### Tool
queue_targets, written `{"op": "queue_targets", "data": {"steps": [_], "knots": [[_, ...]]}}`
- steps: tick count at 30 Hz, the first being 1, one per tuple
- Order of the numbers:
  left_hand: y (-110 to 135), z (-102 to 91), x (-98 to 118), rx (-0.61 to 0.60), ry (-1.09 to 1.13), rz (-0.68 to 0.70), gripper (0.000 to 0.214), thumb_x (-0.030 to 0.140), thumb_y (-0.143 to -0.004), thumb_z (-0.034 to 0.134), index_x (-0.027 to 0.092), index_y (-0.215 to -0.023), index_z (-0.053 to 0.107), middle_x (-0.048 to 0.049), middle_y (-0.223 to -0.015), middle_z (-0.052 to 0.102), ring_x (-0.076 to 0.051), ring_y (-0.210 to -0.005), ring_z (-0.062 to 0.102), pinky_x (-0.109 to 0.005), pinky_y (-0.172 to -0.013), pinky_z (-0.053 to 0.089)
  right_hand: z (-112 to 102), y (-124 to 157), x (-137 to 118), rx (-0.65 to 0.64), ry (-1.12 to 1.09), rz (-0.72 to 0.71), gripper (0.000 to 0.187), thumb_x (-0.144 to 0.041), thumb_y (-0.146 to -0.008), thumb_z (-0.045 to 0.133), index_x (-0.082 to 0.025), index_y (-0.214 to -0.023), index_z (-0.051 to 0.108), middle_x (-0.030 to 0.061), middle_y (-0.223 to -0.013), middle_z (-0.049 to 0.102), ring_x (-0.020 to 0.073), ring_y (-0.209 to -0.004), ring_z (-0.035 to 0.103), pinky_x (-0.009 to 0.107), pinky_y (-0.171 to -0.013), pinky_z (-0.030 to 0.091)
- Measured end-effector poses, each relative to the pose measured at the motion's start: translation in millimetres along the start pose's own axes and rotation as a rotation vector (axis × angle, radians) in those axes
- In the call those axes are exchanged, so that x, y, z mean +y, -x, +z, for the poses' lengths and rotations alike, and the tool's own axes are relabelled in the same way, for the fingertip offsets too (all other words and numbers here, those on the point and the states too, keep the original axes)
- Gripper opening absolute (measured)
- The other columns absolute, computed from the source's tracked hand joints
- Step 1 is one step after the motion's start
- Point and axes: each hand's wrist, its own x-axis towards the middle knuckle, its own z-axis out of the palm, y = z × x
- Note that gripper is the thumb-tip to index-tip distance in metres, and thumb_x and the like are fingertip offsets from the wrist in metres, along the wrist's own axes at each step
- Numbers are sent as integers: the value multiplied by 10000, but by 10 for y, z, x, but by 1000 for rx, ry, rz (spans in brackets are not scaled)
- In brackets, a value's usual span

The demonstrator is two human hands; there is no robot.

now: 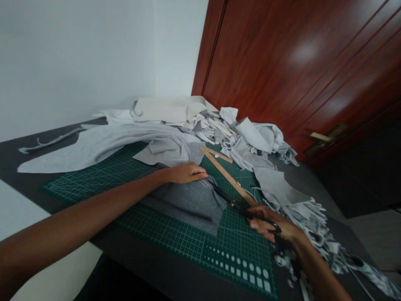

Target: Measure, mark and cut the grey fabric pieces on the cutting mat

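Observation:
My left hand (pixel 186 173) lies flat at the far edge of a dark grey fabric piece (pixel 184 205), pressing it onto a green cutting mat (pixel 232 246). My right hand (pixel 266 223) grips black-handled fabric scissors (pixel 238 207), whose blades run into the fabric's right side near my left fingertips. A long wooden ruler (pixel 228 177) lies diagonally on the mat, its lower end close to the scissors. A shorter wooden ruler (pixel 217 154) rests beyond it. Part of the scissors' handle is hidden by my right fingers.
Heaps of pale grey fabric (pixel 250 140) and a wide pale sheet (pixel 103 146) lie along the back of the dark table (pixel 40 184). Cut strips (pixel 310 225) pile up right of my right hand. A white wall stands left, a reddish wooden door (pixel 282 62) right.

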Motion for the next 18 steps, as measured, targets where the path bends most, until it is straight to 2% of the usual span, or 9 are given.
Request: {"op": "queue_targets", "data": {"steps": [5, 9, 18], "knots": [[-2, -3, 6, -2, 4, -11, 427, 465, -1037, 436, 186, -732, 545, 25, -641, 533, -133, -617, 520, -245, -621, 355, 13, -3, -43, 0, 26, 5, 557, -662, -730, 796, -192, -765, 500, -114, -509, 431, 13, -332, 312, 152, -316, 243], [-4, -4, 15, -3, 12, -15, 415, 447, -1033, 448, 184, -731, 555, 25, -638, 533, -133, -615, 523, -248, -618, 353, 23, -5, -65, -20, 31, -15, 547, -651, -760, 779, -193, -740, 481, -115, -507, 409, 11, -336, 314, 150, -323, 238], [-5, 5, -16, 11, 37, -12, 412, 454, -1024, 478, 179, -745, 602, 20, -641, 564, -138, -623, 539, -243, -611, 357, 40, 15, -62, 34, 33, -6, 544, -652, -752, 787, -192, -799, 500, -116, -519, 423, 15, -338, 310, 153, -323, 236]]}}
